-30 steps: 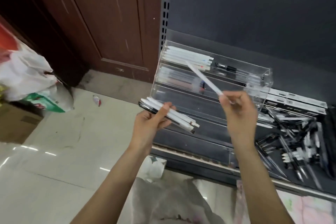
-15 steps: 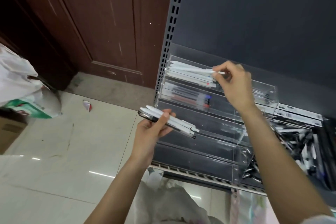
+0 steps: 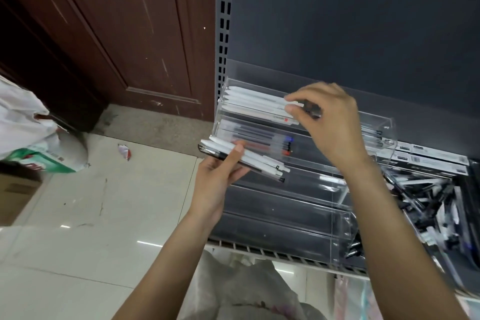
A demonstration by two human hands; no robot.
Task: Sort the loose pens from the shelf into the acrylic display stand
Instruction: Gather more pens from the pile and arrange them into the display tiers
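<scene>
The clear acrylic display stand (image 3: 337,205) rises in stepped tiers on the dark shelf. White pens (image 3: 254,104) lie in its top tier, and clear pens with black, blue and red ends (image 3: 262,139) fill the second. My right hand (image 3: 330,125) is over the top tier, thumb and forefinger pinching the end of a white pen lying among the others. My left hand (image 3: 218,179) holds a bundle of white pens and a black one (image 3: 254,161) in front of the stand's left side. Several loose pens (image 3: 428,202) lie heaped on the shelf to the right.
Flat pen boxes (image 3: 436,161) lie behind the loose heap. The slotted shelf upright (image 3: 223,34) stands beside a brown door (image 3: 117,34). White plastic bags (image 3: 31,138) and a cardboard box (image 3: 13,195) sit on the tiled floor at left. Another bag (image 3: 241,291) lies below the shelf edge.
My right hand carried one white pen from mid-air up to the top tier and laid it among the white pens there. The left hand kept its bundle still.
</scene>
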